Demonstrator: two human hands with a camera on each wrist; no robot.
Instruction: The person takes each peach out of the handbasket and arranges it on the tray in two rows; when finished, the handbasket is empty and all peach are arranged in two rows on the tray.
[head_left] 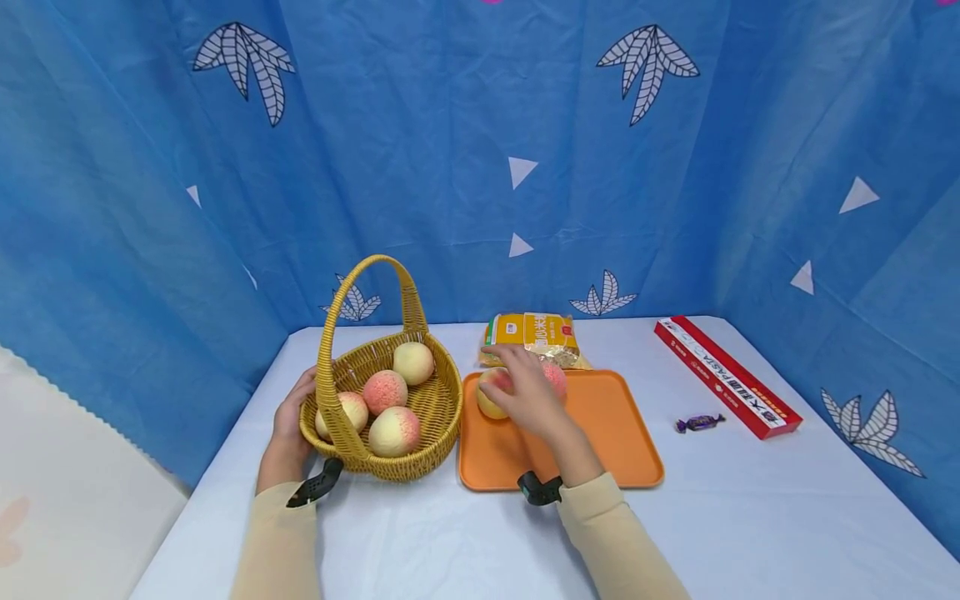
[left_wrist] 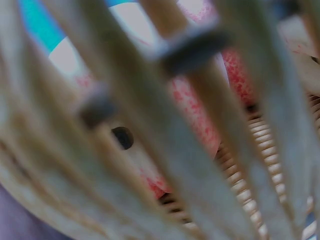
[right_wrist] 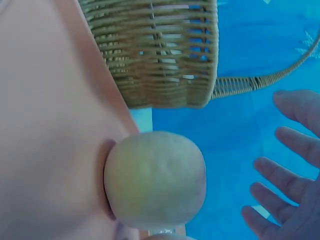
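Note:
A yellow wicker basket (head_left: 438, 446) with a tall handle stands on the left of the table and holds several peaches (head_left: 395, 431). Against its left side rests my left hand (head_left: 291, 412); in the left wrist view the blurred weave (left_wrist: 165, 145) fills the frame and hides the fingers. My right hand (head_left: 531, 398) is over the orange tray (head_left: 607, 433), fingers spread and holding nothing. Beneath it on the tray are a yellowish peach (head_left: 489, 408) and a pinker peach (head_left: 555, 379), partly covered. The right wrist view shows a peach (right_wrist: 155, 180) apart from the fingers (right_wrist: 287, 180).
Behind the tray lies a yellow food bag (head_left: 532, 331). On the right are a long red pasta box (head_left: 727, 379) and a purple wrapped candy (head_left: 700, 423). A blue curtain (head_left: 465, 167) hangs around the white table (head_left: 450, 542).

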